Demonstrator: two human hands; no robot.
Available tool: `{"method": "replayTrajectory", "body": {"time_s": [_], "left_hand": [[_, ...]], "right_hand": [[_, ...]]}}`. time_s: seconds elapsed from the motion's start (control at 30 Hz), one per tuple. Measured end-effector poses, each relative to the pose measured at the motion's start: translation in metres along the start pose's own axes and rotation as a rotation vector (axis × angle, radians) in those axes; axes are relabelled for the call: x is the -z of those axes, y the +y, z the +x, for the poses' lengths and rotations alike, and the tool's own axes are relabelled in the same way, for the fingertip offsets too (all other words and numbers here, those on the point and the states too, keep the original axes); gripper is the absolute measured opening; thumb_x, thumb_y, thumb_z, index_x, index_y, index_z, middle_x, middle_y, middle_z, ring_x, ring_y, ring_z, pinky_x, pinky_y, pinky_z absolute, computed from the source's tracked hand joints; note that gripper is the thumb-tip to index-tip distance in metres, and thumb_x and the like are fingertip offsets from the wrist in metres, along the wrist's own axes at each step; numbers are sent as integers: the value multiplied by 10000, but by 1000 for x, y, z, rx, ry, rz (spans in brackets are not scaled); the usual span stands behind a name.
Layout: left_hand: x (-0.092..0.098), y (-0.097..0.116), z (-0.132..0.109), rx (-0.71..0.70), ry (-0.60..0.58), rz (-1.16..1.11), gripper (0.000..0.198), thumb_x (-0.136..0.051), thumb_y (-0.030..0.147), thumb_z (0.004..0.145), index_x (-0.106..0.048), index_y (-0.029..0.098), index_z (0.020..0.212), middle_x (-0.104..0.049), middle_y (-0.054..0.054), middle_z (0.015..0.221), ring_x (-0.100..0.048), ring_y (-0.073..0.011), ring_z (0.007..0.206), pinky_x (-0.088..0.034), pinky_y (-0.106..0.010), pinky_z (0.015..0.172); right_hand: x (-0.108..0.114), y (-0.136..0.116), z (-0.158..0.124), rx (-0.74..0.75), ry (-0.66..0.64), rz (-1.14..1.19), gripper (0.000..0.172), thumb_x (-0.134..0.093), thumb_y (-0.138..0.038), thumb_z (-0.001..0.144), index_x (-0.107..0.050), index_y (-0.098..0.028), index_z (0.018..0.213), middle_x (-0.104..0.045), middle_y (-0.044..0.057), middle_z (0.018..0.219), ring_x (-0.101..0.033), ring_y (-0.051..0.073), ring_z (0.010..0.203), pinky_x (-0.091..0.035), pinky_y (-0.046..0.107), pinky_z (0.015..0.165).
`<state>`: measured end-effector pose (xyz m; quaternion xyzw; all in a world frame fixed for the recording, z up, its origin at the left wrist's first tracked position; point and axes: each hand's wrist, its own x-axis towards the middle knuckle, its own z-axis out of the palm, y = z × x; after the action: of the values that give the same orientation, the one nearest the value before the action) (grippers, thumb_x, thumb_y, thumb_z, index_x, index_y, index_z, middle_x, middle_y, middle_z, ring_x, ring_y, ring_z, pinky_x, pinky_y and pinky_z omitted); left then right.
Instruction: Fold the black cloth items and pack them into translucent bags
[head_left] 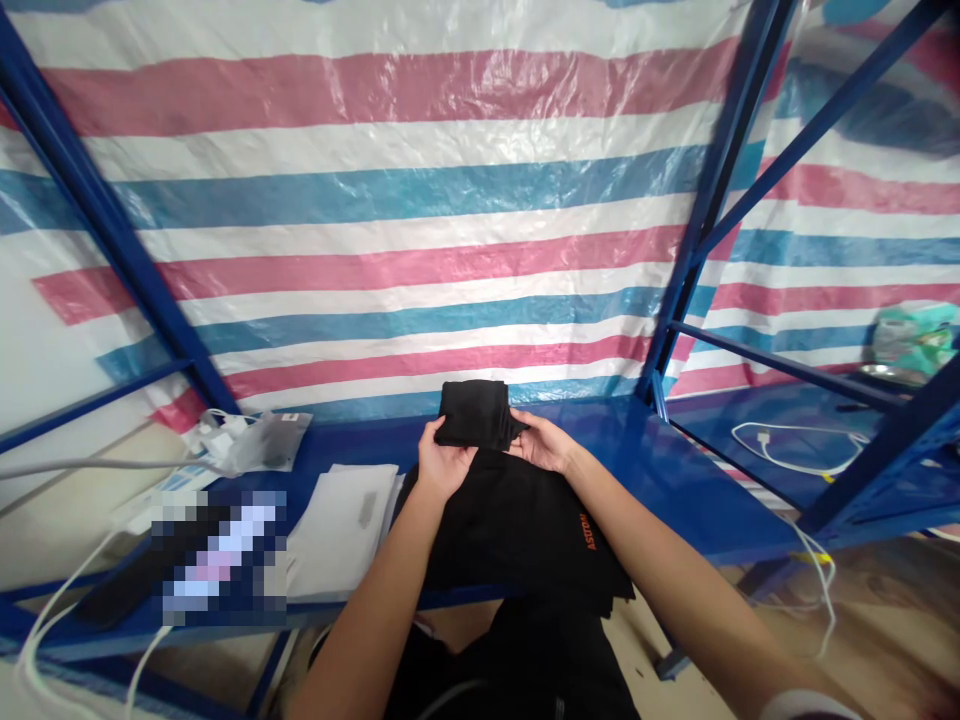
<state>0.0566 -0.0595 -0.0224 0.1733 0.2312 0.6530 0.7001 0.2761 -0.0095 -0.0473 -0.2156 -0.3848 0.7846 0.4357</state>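
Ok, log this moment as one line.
left hand: gripping folded black cloth | right hand: holding its right edge | below: black fabric, orange lettering | surface: blue table

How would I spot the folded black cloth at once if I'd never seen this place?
Find the blue desk in front of the striped sheet; near its middle lies a larger black cloth with orange lettering. Just beyond that, the left hand and right hand hold the folded black cloth. It's the small, compact one, with no lettering showing.

Flat black fabric piece (pixel 510 520): orange capital letters (pixel 588 533) near its right edge, starting "AS", rest unclear
White rectangular sheets (pixel 337 535): small grey mark (pixel 367 510), unreadable
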Motion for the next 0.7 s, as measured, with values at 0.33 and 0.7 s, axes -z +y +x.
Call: {"method": "replayTrajectory", "body": {"time_s": [0.33,0.7], "left_hand": [[9,-28,8,-278,-70,531,420,-617,478,1043,-617,279,1412,-544,-118,1607,-622,-317,1374,-635,-494,985],[-9,-29,-26,-912,-345,1373,730,-791,507,933,-519,269,1568,-626,-144,1529,-557,-362,1452,-404,-568,1252]], "right_hand": [[13,-29,-5,337,-26,338,213,-731,-118,943,-689,-213,1130,-848,2,1029,-828,130,885,-695,174,773],[-12,-23,-20,211,-247,172,302,-705,-324,994,-693,-183,1261,-812,93,1229,-800,210,1090,-671,319,957]]}}
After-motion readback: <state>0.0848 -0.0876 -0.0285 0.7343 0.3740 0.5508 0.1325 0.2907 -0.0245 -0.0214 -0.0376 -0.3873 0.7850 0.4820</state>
